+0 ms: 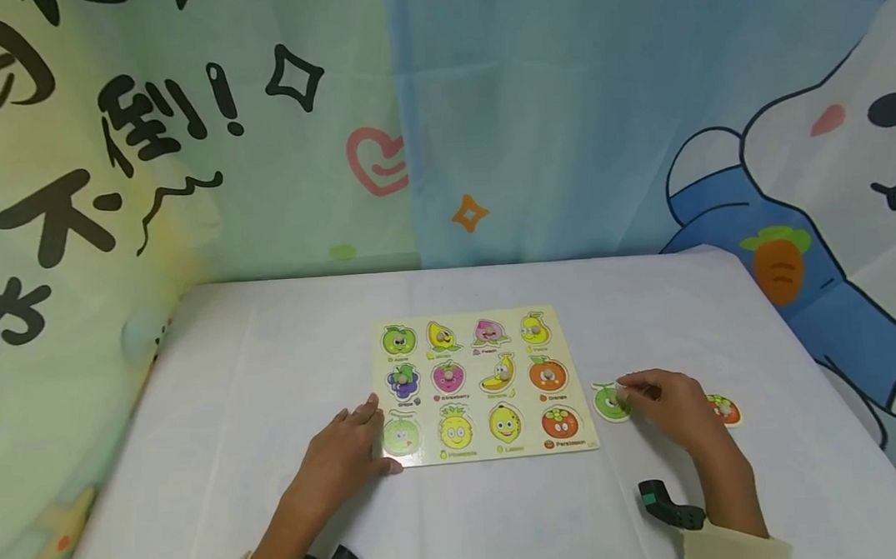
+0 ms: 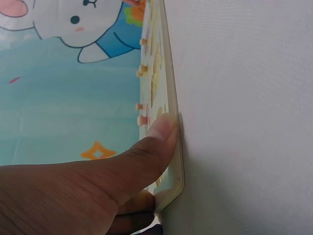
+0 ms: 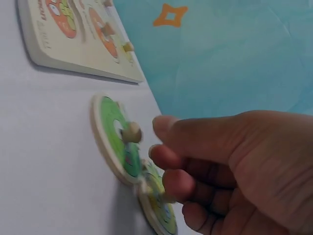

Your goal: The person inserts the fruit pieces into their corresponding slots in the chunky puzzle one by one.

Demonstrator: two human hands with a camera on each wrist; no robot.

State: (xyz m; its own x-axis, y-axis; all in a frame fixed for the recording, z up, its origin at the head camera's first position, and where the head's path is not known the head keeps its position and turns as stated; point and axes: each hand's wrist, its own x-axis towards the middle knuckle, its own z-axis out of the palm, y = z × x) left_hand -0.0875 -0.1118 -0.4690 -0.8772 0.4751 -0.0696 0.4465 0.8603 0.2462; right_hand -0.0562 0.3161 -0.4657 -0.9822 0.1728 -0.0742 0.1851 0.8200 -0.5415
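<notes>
A wooden fruit puzzle board [image 1: 467, 462] lies on the table, most of its fruit pieces bearing small knobs. My left hand [image 1: 343, 455] grips its near left corner, the thumb [image 2: 164, 128] on the near edge and the fingers around the left side. At that corner the board shows a paler round green picture [image 1: 401, 437]. To the right of the board is a round green piece [image 1: 609, 404] with a wooden knob [image 3: 132, 132]. My right hand [image 1: 671, 407] is beside it, thumb and fingers loosely bent, with a small gap to the knob in the right wrist view.
A red and orange fruit piece [image 1: 725, 410] lies right of my right hand, partly behind it. In the right wrist view a green and yellow piece [image 3: 159, 203] sits close to the green one. A printed curtain [image 1: 531, 126] hangs behind the white-covered table [image 1: 285, 337].
</notes>
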